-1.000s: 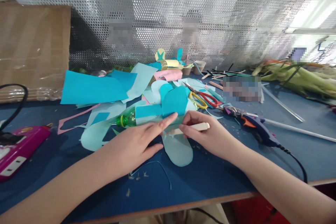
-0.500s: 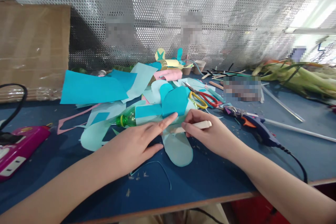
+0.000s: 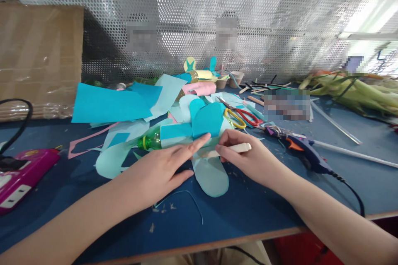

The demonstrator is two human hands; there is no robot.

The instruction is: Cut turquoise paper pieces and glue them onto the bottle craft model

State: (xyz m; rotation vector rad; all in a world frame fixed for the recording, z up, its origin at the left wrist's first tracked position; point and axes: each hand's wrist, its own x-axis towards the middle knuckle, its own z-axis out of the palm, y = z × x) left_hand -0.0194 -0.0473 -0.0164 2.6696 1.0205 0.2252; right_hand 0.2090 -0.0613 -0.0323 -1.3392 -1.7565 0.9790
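In front of me a green plastic bottle (image 3: 151, 138) lies on its side, its neck to the left, wrapped in light and bright blue paper (image 3: 175, 132). Rounded paper wings stick out: a bright blue one (image 3: 208, 116) on the far side and a pale blue one (image 3: 213, 177) on the near side. My left hand (image 3: 169, 163) rests on the wrapped bottle with fingers outstretched. Held in my right hand (image 3: 241, 149) is a whitish pen-shaped stick, perhaps a marker (image 3: 239, 148), its end low at the pale wing's base. What the tip touches is unclear.
Scissors (image 3: 242, 116) with red and yellow handles lie behind my right hand. A blue hot glue gun (image 3: 306, 153) with a cord is at right, a magenta device (image 3: 29, 174) at left. Blue paper sheets (image 3: 112, 103), a cardboard box (image 3: 40, 62) and corn husks (image 3: 351, 95) lie farther back.
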